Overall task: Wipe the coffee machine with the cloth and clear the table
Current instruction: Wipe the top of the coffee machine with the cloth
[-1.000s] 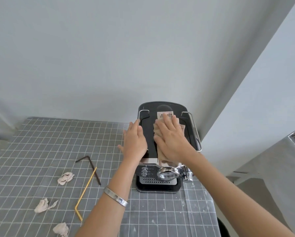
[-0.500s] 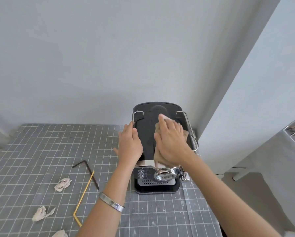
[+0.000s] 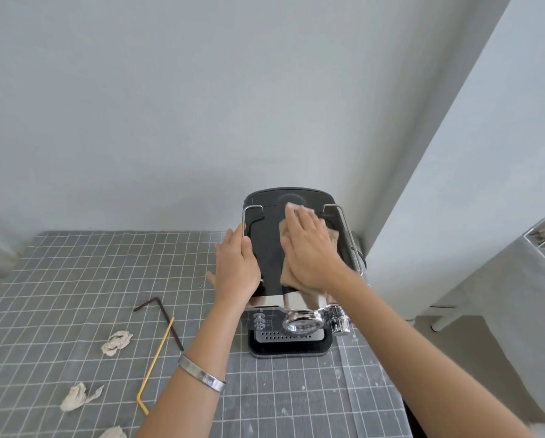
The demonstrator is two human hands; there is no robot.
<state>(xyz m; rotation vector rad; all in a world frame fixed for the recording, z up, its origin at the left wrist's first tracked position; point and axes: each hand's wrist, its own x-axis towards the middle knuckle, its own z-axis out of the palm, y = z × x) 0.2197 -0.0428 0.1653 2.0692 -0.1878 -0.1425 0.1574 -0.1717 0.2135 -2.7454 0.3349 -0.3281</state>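
My right hand (image 3: 310,248) has slid the cloth (image 3: 288,276) back up the coffee machine (image 3: 266,248) top at frame centre, palm flat, fingers spread; left hand (image 3: 235,270) braces, open. Scraps (image 3: 116,342) remain lower left on the bench (image 3: 75,279), uncleared

So the count: one coffee machine (image 3: 291,267), one beige cloth (image 3: 333,238) on top of it, and two hands, left hand (image 3: 237,267) and right hand (image 3: 312,249). Out on the checked worktop (image 3: 59,279) there were three crumpled paper wads (image 3: 117,343) (image 3: 77,401) (image 3: 113,433), plus two bent straws, one dark (image 3: 163,319) and one yellow (image 3: 156,358). One silver bracelet (image 3: 200,373) too.
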